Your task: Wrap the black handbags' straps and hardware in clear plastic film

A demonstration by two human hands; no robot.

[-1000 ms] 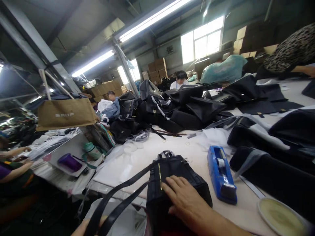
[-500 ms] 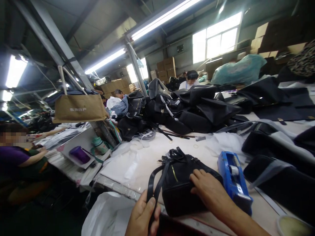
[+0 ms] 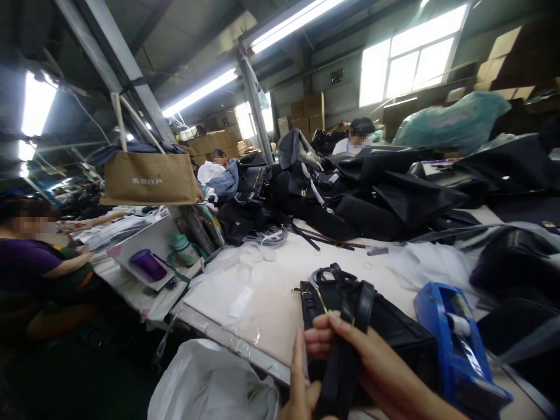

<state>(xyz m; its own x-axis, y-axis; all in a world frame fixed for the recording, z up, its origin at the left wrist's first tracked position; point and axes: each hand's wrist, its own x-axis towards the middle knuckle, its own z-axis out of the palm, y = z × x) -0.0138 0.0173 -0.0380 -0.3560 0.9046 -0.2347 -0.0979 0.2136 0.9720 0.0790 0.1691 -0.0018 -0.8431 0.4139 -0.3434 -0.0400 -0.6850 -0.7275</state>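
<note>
While pinching black straps [image 3: 338, 376] in right hand [image 3: 380, 361], got 'em bunched over bag [image 3: 405, 332], not flat; can't tell left hand [image 3: 299, 392] grip.

The pale top of my table [image 3: 258, 297] carries a black bag [image 3: 400, 324] by the near edge, with a blue tape dispenser [image 3: 455, 344] just to its right. Beyond them I see crumpled white wrapping [image 3: 426, 262], a thin ring [image 3: 367, 265], loose straps [image 3: 306, 236] and, towards the far edge, heaped black bags [image 3: 359, 213]
</note>
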